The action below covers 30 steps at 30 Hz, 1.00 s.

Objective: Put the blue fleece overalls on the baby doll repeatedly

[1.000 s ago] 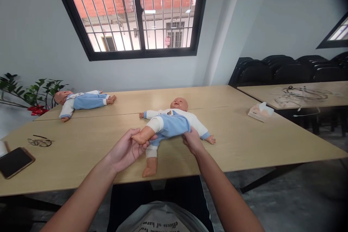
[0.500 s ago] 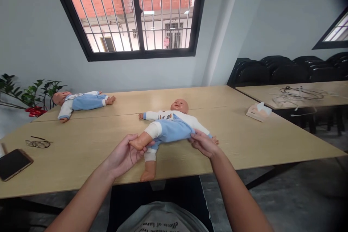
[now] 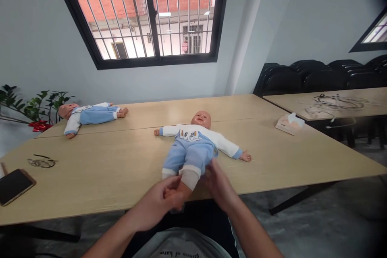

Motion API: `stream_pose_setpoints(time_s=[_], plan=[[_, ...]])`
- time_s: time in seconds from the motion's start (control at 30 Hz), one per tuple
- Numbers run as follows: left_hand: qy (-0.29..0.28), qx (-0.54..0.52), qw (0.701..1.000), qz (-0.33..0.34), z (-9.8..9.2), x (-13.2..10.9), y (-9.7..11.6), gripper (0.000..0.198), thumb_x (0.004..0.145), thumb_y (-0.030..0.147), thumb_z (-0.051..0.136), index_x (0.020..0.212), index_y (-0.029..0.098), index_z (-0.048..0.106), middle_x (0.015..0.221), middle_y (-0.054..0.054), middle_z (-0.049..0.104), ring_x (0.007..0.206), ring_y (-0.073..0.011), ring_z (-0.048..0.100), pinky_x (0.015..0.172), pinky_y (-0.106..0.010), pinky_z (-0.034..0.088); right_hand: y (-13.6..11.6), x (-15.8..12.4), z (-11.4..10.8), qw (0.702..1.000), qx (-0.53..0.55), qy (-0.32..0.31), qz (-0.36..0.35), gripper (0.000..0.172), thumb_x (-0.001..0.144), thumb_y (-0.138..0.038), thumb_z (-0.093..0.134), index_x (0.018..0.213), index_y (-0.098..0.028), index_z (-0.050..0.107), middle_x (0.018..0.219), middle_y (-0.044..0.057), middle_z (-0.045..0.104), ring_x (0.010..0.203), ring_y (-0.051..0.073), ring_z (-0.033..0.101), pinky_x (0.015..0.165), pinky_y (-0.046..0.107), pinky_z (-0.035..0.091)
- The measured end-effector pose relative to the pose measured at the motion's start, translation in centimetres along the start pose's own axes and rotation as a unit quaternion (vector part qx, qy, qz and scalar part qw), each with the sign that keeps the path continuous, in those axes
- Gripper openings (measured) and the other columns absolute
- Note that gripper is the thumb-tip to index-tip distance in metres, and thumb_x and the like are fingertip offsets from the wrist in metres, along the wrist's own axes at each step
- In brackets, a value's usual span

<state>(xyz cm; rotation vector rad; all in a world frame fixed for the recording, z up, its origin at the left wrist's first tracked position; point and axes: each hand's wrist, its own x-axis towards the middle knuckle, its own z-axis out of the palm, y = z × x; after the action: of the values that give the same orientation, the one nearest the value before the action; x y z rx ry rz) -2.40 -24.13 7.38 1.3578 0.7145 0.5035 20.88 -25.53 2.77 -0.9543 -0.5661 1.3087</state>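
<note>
Baby doll (image 3: 195,149), face-up on table (image 3: 121,165), torso just beyond fingers. L hand (image 3: 165,198) closed round lower leg; R hand (image 3: 219,183) by hip, can't tell if gripping. Prob. light, soft-clothed, stiff-limbed; best hold, calf + waist.

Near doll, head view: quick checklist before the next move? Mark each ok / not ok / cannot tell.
1. Near doll face up, body resting on the table: ok.
2. Left hand gripping one lower leg: ok, fingers wrapped round it.
3. Right hand gripping the doll: cannot tell; it's at the trousers by the hip, blurred.
4. Both feet visible: not ok; the left hand covers the other foot.
5. Phone, glasses and tissue box apart from the doll: ok.
6. Far doll apart from both hands: ok, lying at far left.
</note>
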Motion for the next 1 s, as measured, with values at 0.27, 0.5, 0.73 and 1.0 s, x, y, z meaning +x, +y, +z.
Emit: stream_pose_setpoints(time_s=[0.27, 0.5, 0.73, 1.0], plan=[[0.102, 0.277, 0.954, 0.059, 2.2, -0.7, -1.9, 0.048, 0.096, 0.044, 0.059, 0.138, 0.021, 0.065, 0.099, -0.007, 0.074, 0.083, -0.0215, 0.065, 0.078, -0.032, 0.051, 1.4, -5.2, 1.7, 0.994, -0.107, 0.010, 0.000, 0.054, 0.082, -0.049, 0.080, 0.126, -0.022, 0.061, 0.122, 0.009, 0.072, 0.119, 0.029, 0.064, 0.107, 0.043, 0.048], [0.194, 0.335, 0.922, -0.003, -3.1, 0.1, -2.9, 0.055, 0.080, 0.039, 0.073, 0.129, 0.014, 0.065, 0.105, -0.011, 0.074, 0.100, -0.0293, 0.064, 0.091, -0.039, 0.049, 1.9, -4.7, 0.6, 0.990, -0.141, 0.005, -0.014, 0.057, 0.083, -0.054, 0.076, 0.126, -0.021, 0.060, 0.128, 0.011, 0.071, 0.121, 0.030, 0.064, 0.106, 0.045, 0.049], [0.113, 0.088, 0.989, -0.032, -1.4, 0.6, -3.1, 0.044, 0.079, 0.031, 0.070, 0.119, 0.013, 0.065, 0.109, -0.010, 0.073, 0.099, -0.0253, 0.062, 0.087, -0.034, 0.048, 3.4, -5.0, 1.6, 0.994, -0.110, 0.011, -0.011, 0.064, 0.077, -0.055, 0.083, 0.127, -0.022, 0.058, 0.128, 0.012, 0.071, 0.115, 0.031, 0.068, 0.101, 0.047, 0.054], [-0.193, -0.352, 0.910, -0.102, -0.4, 2.4, -5.7, 0.053, 0.083, 0.056, 0.077, 0.106, 0.008, 0.073, 0.094, -0.012, 0.073, 0.087, -0.0208, 0.067, 0.087, -0.033, 0.046, 4.1, -4.0, 2.3, 0.994, -0.064, 0.054, -0.069, 0.057, 0.080, -0.060, 0.078, 0.121, -0.023, 0.065, 0.120, 0.008, 0.074, 0.115, 0.028, 0.066, 0.102, 0.040, 0.053]])
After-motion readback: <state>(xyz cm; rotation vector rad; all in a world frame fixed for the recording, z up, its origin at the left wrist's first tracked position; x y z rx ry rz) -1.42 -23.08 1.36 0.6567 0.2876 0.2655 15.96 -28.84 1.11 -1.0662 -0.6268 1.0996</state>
